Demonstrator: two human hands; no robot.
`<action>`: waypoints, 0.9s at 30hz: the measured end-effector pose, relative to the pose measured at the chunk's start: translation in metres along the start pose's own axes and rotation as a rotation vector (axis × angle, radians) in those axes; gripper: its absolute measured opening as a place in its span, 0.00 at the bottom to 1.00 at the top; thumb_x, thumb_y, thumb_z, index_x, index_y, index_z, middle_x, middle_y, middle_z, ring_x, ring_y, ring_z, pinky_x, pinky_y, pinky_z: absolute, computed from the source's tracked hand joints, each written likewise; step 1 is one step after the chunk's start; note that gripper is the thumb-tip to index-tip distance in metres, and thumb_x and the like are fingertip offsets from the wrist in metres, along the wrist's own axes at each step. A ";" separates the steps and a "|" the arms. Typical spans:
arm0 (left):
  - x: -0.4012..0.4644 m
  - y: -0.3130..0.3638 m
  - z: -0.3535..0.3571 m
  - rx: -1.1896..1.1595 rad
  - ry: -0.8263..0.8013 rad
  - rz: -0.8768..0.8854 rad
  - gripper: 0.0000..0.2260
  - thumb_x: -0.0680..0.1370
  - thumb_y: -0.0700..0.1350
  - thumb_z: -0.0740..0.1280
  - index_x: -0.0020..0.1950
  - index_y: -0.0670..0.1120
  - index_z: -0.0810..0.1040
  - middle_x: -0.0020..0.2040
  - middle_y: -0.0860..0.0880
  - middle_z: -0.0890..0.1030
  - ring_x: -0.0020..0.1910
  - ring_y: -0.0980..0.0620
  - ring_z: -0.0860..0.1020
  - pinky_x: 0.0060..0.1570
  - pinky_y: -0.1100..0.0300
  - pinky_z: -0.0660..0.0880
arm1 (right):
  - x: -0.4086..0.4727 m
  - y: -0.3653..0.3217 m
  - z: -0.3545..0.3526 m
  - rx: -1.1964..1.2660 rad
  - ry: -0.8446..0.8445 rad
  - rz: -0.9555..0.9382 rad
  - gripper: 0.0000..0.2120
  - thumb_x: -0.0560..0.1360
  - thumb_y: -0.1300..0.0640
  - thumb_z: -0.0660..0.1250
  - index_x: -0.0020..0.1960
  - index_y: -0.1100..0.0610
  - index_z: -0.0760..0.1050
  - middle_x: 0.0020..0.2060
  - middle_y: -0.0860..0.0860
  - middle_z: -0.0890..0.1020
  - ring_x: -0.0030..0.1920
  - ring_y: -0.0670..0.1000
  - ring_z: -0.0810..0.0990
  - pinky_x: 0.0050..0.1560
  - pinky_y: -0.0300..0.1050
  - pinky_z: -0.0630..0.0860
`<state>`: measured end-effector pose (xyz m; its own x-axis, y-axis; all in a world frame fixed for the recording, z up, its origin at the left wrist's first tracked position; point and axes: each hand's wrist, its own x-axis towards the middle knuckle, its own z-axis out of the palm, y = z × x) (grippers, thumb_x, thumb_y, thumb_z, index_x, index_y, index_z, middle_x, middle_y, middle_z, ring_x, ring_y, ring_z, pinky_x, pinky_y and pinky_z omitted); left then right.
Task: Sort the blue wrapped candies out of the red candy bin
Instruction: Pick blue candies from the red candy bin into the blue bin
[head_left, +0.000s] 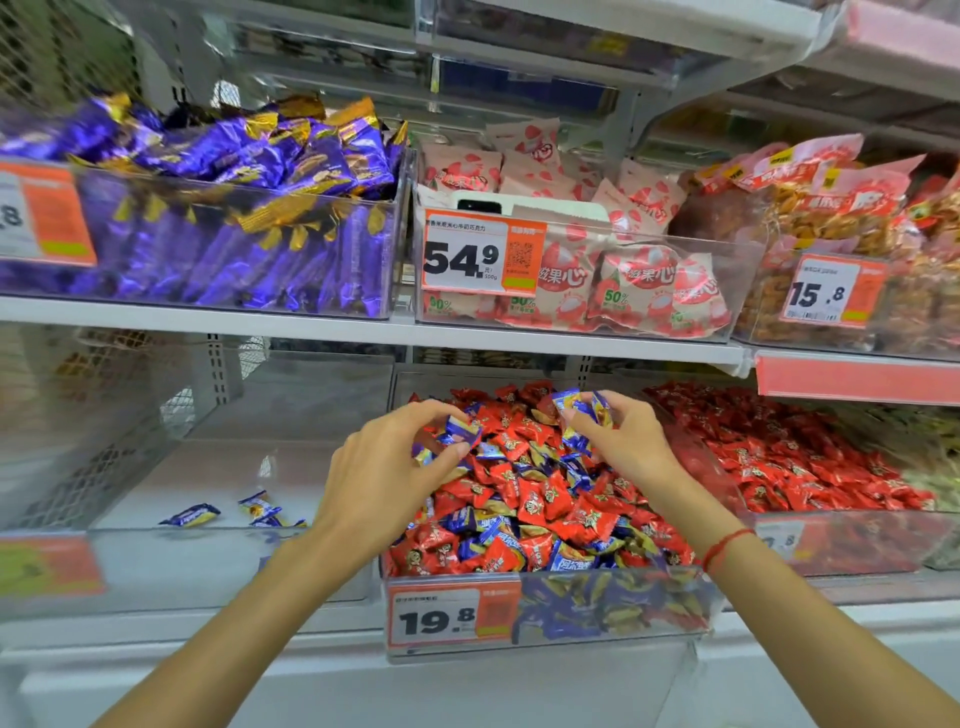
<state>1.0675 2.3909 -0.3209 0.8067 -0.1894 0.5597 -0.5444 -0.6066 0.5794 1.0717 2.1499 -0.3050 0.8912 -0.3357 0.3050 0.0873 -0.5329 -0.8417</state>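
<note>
Head view: red candy bin (550, 613) tagged "19.8"; hands (384, 467) pinch blue candies (462, 431).

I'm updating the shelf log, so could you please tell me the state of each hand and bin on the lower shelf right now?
left hand: pinching blue wrapped candies over the mixed bin.
right hand: gripping blue wrapped candies, raised above the pile.
mixed bin: heaped with red candies, many blue ones among them.
left bin: nearly bare, a few blue candies on its floor.
right bin: filled with red candies.
</note>
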 end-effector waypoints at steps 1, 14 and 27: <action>-0.001 -0.005 -0.006 -0.013 0.058 -0.022 0.07 0.75 0.55 0.70 0.51 0.63 0.78 0.40 0.65 0.80 0.39 0.65 0.78 0.38 0.62 0.71 | -0.003 -0.007 0.010 -0.017 -0.023 -0.056 0.05 0.76 0.53 0.69 0.50 0.50 0.76 0.34 0.50 0.79 0.27 0.46 0.73 0.35 0.41 0.72; -0.010 -0.118 -0.052 0.097 0.060 -0.355 0.16 0.76 0.41 0.68 0.63 0.52 0.78 0.57 0.51 0.82 0.57 0.49 0.80 0.56 0.51 0.75 | -0.026 -0.090 0.164 -0.486 -0.475 -0.547 0.23 0.71 0.68 0.65 0.63 0.50 0.76 0.54 0.54 0.77 0.56 0.57 0.76 0.52 0.51 0.74; -0.012 -0.016 -0.012 0.021 0.055 0.032 0.13 0.76 0.40 0.66 0.55 0.57 0.80 0.54 0.61 0.80 0.54 0.58 0.77 0.53 0.57 0.74 | -0.047 -0.027 -0.006 -0.535 -0.328 -0.276 0.06 0.74 0.53 0.70 0.49 0.43 0.80 0.40 0.42 0.81 0.41 0.45 0.78 0.48 0.46 0.76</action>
<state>1.0638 2.4117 -0.3297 0.7751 -0.1667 0.6095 -0.5641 -0.6172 0.5486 1.0248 2.1751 -0.2943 0.9640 0.0752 0.2550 0.1738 -0.9041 -0.3904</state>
